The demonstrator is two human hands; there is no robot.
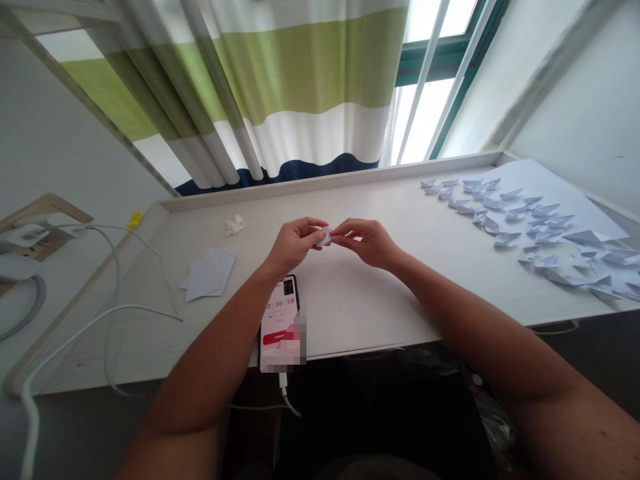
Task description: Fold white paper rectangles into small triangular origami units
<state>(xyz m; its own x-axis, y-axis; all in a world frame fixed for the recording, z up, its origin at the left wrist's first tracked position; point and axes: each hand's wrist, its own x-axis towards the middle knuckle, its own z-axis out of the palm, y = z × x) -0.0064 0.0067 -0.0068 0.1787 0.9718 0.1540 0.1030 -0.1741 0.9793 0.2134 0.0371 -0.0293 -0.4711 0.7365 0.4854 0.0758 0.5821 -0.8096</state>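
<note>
Above the middle of the white desk, my left hand (299,243) pinches a small folded piece of white paper (325,237). My right hand (365,240) meets it from the other side, thumb and fingertips closed on the paper's right edge. Most of the paper is covered by my fingers, so its exact shape is hidden. Several folded white paper boats (510,217) are spread over the right part of the desk. To the left lies a small stack of white paper sheets (213,273).
A phone (281,327) showing a timer lies at the desk's front edge, plugged into a white cable (283,383). Crumpled tissue (234,225) sits behind the paper stack. More white cables (100,313) loop across the left side. A raised rim (330,177) borders the desk's back, below a striped curtain (310,67).
</note>
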